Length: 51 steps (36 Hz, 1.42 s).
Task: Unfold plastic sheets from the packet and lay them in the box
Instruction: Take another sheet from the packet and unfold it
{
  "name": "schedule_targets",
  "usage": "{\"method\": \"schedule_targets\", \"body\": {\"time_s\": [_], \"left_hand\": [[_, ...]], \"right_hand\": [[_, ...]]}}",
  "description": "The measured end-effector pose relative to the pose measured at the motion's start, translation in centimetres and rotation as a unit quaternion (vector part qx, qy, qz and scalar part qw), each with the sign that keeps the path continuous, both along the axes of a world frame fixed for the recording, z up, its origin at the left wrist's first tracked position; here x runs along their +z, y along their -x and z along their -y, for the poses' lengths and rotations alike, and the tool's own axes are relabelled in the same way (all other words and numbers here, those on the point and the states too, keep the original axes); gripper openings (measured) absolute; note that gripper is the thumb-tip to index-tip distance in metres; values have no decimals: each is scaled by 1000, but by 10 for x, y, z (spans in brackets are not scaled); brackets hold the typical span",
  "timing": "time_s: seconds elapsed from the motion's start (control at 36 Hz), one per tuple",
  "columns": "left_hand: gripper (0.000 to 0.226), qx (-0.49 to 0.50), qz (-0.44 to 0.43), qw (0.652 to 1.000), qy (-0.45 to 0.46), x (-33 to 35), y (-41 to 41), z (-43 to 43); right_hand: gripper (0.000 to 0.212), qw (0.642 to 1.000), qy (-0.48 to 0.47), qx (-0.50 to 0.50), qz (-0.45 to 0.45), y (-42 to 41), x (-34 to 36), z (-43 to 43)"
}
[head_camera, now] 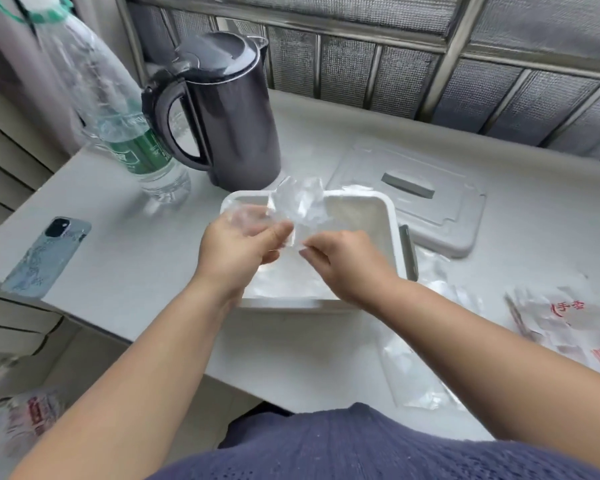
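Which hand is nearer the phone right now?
Left. The left hand holds the sheet over the left edge of the box, right of the phone; the right hand is farther right, over the box's middle.

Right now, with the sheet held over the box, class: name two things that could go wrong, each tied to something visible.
1. The left hand and right hand pinch the crumpled plastic sheet close together; a sharp pull might tear it.
2. A loose sheet lies by the right forearm near the front edge of the table; the arm could sweep it off.
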<state>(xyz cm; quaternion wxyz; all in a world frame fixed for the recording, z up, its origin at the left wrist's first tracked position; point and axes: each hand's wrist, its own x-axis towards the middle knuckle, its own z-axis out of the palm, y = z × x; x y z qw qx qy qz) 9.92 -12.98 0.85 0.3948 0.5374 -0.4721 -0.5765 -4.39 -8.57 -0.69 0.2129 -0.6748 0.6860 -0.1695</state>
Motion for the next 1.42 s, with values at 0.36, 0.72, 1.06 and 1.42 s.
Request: {"method": "schedule_targets", "body": {"time_s": [0.36,0.72,1.06,1.42], "left_hand": [[44,-42,337,937,87,-17,-10,13],[53,-83,225,971,22,-5,-6,5],[5,-244,704,661,84,-19,-6,4],[36,-429,550,629,344,-17,4,16]], "right_hand": [[24,991,-88,14,101,26,0,8],[28,979,-112,-2,168,13,-1,15],[16,888,220,-312,255,31,16,27],[33,904,428,2,9,36,11,19]]}}
